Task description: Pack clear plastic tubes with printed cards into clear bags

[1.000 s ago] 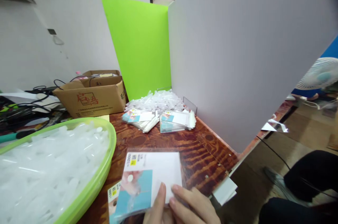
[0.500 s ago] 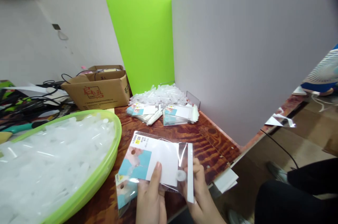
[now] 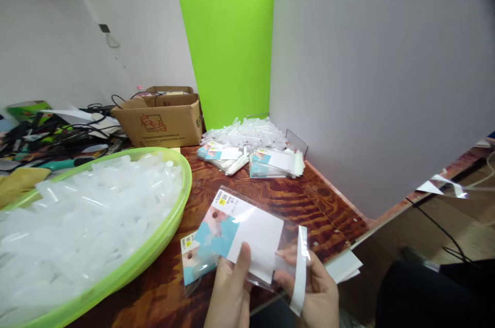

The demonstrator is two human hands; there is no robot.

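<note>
1. Left of the frame: the basin, heaped with translucent pieces.
2. Upper left of centre: the box, behind the basin.
3. Bottom centre: a second packet on the table, partly behind the held packet.
4. Beside it, the left hand grasps the held packet's lower edge, thumb on top.
5. Lower centre: the held packet, slanting down rightward.
6. Lower right of centre: the right hand pinches its clear end, by the white strip.

"1,000" on the held packet
</note>
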